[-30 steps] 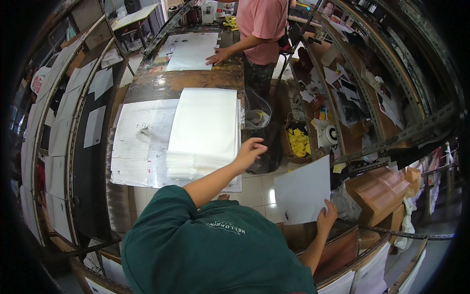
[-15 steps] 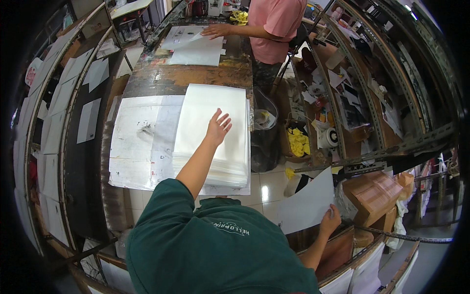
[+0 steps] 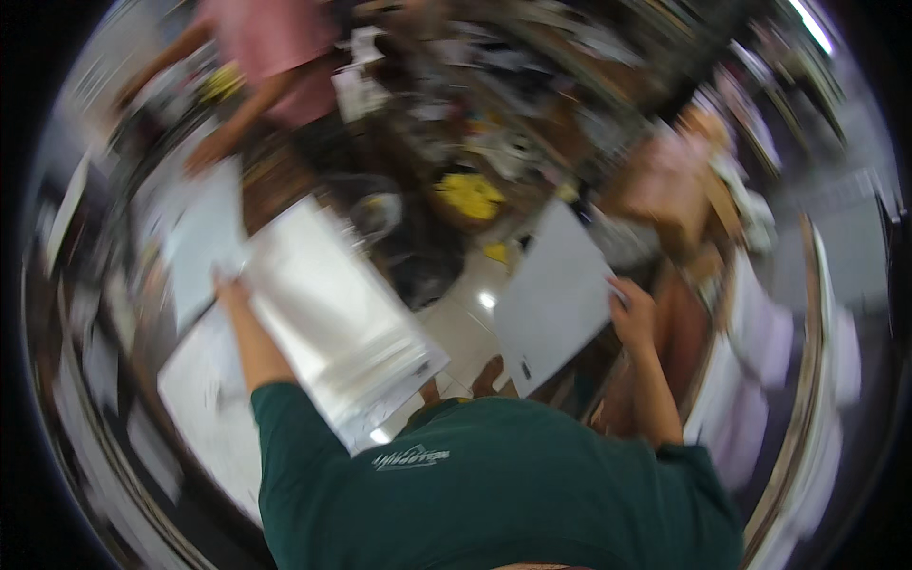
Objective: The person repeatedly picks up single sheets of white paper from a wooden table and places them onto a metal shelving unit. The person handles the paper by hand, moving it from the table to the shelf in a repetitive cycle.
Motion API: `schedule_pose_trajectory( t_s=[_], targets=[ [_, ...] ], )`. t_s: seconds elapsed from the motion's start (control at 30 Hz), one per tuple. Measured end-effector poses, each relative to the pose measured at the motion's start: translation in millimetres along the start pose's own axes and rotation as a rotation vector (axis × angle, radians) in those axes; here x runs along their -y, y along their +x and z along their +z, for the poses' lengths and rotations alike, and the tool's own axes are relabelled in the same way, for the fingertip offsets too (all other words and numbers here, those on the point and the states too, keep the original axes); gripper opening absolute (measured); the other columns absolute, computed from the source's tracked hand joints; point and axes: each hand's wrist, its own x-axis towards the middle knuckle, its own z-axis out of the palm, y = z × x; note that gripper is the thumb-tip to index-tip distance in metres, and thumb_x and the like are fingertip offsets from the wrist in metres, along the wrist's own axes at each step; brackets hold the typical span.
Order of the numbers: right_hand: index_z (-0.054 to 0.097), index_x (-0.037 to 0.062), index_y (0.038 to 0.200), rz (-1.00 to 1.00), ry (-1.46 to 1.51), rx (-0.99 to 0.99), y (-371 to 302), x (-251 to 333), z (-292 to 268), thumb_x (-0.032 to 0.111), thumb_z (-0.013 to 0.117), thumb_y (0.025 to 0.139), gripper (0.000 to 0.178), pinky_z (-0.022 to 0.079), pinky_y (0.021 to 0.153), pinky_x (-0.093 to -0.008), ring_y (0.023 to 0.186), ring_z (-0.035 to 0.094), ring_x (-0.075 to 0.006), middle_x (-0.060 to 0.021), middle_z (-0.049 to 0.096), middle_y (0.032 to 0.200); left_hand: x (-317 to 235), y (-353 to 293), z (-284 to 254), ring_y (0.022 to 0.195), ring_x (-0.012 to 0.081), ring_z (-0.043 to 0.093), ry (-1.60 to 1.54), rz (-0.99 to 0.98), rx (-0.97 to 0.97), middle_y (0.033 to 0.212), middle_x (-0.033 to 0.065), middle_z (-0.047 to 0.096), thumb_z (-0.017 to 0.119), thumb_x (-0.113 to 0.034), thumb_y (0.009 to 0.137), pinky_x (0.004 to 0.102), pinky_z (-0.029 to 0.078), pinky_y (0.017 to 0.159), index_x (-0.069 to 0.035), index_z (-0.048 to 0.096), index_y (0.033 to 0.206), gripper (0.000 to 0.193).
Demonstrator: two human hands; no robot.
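My right hand (image 3: 635, 313) pinches the right edge of a white sheet (image 3: 551, 302), which hangs tilted over the tiled floor, with a small dark mark at its lower corner. On the table, a thick stack of glossy white sheets (image 3: 328, 304) lies just in front of me. My left hand (image 3: 228, 287) is by the far-left edge of that stack, its fingers smeared by motion. Whether it touches the stack I cannot tell.
Across the table, a person in a pink shirt (image 3: 275, 38) has a hand near a pale sheet (image 3: 204, 228). A yellow bundle (image 3: 468, 196) and cardboard boxes (image 3: 660, 195) lie beyond my right hand. Racks holding pale sheets (image 3: 750, 332) line my right side.
The view has swung to the right. My right hand still holds the sheet, while my left hand has moved from over the middle of the stack to its left edge.
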Motion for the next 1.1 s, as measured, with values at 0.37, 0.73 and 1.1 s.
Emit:
schedule_pose_trajectory(
  t_s=[0.37,0.73,1.1],
  targets=[
    [0.06,0.0056,0.113,0.459,0.001,-0.591,-89.8,-74.1,-178.7,-0.006,0.046,0.065,0.052,0.04,0.055,-0.0172,0.068,0.053,-0.004,-0.006,0.063,0.106,-214.0,-39.4,-61.2,0.075,0.0276,0.062,-0.773,-0.818,-0.615,0.091,0.0172,0.059,0.07,-0.004,0.065,0.0388,0.057,0.06,0.004,0.05,0.103,0.044],
    [0.059,0.0092,0.114,1.045,-0.291,-1.089,-412.9,-177.8,-340.2,0.007,0.053,0.073,0.042,0.036,0.059,-0.0231,0.066,0.042,-0.0077,-0.0021,0.06,0.107,-380.4,-102.5,-72.6,0.087,0.0295,0.059,-1.149,-0.482,-0.362,0.1,0.0186,0.056,0.068,0.001,0.07,0.043,0.052,0.077,0.005,0.046,0.111,0.047],
    [0.057,0.0108,0.117,1.333,-0.522,-0.858,-492.7,-239.4,-328.1,0.015,0.053,0.076,0.041,0.034,0.07,-0.0293,0.081,0.041,-0.0129,-0.0046,0.055,0.113,-461.4,-130.1,-83.9,0.091,0.0271,0.058,-1.208,-0.405,-0.068,0.107,0.0194,0.055,0.063,-0.001,0.078,0.0383,0.05,0.077,0.006,0.044,0.111,0.039]
  ],
)
